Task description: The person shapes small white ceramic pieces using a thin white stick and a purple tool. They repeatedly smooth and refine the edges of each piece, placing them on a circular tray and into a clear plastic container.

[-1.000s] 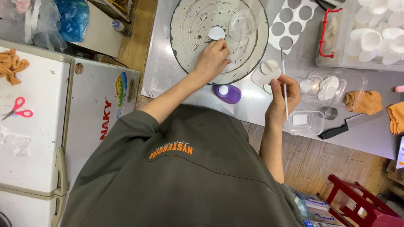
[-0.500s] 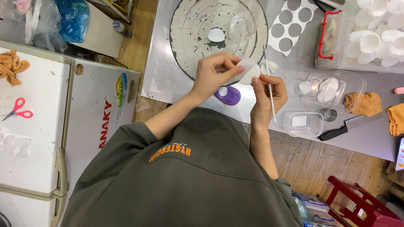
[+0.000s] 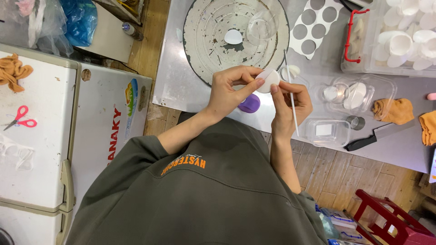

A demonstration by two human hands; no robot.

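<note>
My left hand (image 3: 229,90) pinches a small white round disc (image 3: 268,80) between thumb and fingers, just above the front edge of the metal table (image 3: 181,86). My right hand (image 3: 290,102) touches the disc's right edge with a fingertip and grips a thin white stick (image 3: 293,113) that points away from me. A purple rounded object (image 3: 250,104) lies on the table under my hands. Beyond them sits a large round turntable (image 3: 204,50) with a white half-round piece (image 3: 233,36) and a clear cup (image 3: 262,25) on it.
A white sheet with round holes (image 3: 313,25) lies right of the turntable. Clear containers (image 3: 349,93), a small clear box (image 3: 326,131), a black-handled knife (image 3: 363,141) and orange cloths (image 3: 393,110) lie at right. A white chest freezer (image 3: 91,118) with red scissors (image 3: 20,118) stands at left.
My left hand left the turntable and drew back toward me holding a white disc. My right hand rose with the stick to meet it, and both now hold the disc together.
</note>
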